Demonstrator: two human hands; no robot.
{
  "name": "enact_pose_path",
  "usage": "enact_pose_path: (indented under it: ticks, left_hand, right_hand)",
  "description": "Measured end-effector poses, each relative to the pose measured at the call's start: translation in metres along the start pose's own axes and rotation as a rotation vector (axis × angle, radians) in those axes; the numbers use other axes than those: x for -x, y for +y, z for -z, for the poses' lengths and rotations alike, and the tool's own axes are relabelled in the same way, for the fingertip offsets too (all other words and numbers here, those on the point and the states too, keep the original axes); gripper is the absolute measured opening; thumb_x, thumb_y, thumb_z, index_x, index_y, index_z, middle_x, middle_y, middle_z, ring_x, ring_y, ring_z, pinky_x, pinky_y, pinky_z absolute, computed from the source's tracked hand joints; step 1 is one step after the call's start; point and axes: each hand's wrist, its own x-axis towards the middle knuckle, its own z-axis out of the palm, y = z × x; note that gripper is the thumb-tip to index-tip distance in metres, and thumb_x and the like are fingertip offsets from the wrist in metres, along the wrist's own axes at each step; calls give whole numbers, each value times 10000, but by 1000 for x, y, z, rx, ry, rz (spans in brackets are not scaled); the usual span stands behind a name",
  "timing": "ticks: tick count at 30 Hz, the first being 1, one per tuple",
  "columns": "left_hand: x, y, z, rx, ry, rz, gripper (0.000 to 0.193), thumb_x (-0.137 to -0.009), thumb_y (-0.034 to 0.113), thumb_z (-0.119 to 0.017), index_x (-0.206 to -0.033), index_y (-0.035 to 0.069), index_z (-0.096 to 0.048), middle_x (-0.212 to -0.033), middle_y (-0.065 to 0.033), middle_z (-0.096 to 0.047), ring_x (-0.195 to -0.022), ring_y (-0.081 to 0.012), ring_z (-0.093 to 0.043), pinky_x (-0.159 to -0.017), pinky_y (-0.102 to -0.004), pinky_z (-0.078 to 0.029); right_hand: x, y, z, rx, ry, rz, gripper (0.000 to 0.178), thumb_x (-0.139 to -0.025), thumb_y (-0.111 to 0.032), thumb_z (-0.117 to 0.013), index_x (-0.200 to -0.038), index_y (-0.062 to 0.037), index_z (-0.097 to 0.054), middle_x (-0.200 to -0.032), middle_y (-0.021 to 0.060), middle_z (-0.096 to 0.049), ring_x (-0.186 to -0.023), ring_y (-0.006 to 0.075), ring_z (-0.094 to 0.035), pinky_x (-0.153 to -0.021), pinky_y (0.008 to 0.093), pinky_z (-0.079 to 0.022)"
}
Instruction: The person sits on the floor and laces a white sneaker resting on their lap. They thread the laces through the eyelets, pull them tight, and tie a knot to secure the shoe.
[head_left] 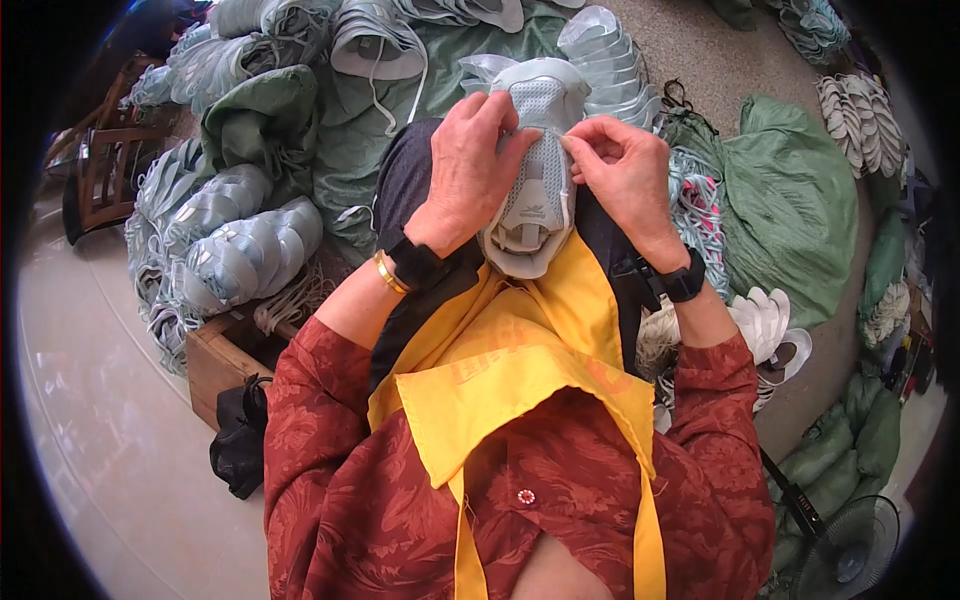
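A pale grey-blue shoe upper (pixel 533 210) with a mesh tongue lies over my lap, its toe end pointing away from me. On its left edge my left hand (pixel 470 165) is closed, thumb over the tongue and fingers curled along the side. My right hand (pixel 622 172) pinches thumb and forefinger together at the upper's right edge, near the eyelets. Whatever is between those fingertips is too small to make out. Under the upper is my yellow apron (pixel 520 340), spread across my legs.
Stacked shoe uppers (pixel 255 250) lie at the left, with another stack (pixel 610 65) just beyond my hands. A green sack (pixel 785 210) sits at the right. Near my left elbow are a wooden box (pixel 215 365) and a black pouch (pixel 240 440). A fan (pixel 850 560) stands at lower right.
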Motion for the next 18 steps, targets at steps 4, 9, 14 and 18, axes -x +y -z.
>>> enact_pose_path:
  ticks: [4,9,14,18]
  left_hand:
    - [-2,0,-2,3,-16,45,235,-813,124,-817,-841,8,-615,-776,-91,-619,-659,-207,-615,-621,-322,-518]
    - [-4,-1,-3,41,-14,90,252,-802,137,-824,-811,0,-613,-739,-89,-613,-635,-208,-605,-610,-321,-507]
    - [-4,-4,-4,81,3,106,258,-799,141,-830,-800,1,-613,-711,-81,-610,-621,-184,-593,-602,-313,-504]
    - [-5,-6,-4,109,-16,138,264,-800,145,-836,-790,6,-613,-701,-65,-626,-612,-148,-596,-595,-295,-509]
  right_hand:
    - [-5,-1,1,50,-30,-3,83,-884,-70,-731,-885,14,-733,-708,68,-733,-617,122,-717,-581,250,-561]
    - [-12,-1,3,136,-60,37,89,-843,-66,-734,-857,21,-731,-723,104,-737,-641,159,-726,-627,282,-570]
    - [-17,1,2,180,-80,39,102,-818,-78,-735,-845,20,-734,-735,131,-735,-678,195,-729,-666,309,-571]
    - [-19,2,3,205,-90,49,106,-820,-88,-731,-846,14,-736,-737,137,-733,-674,212,-730,-665,318,-572]
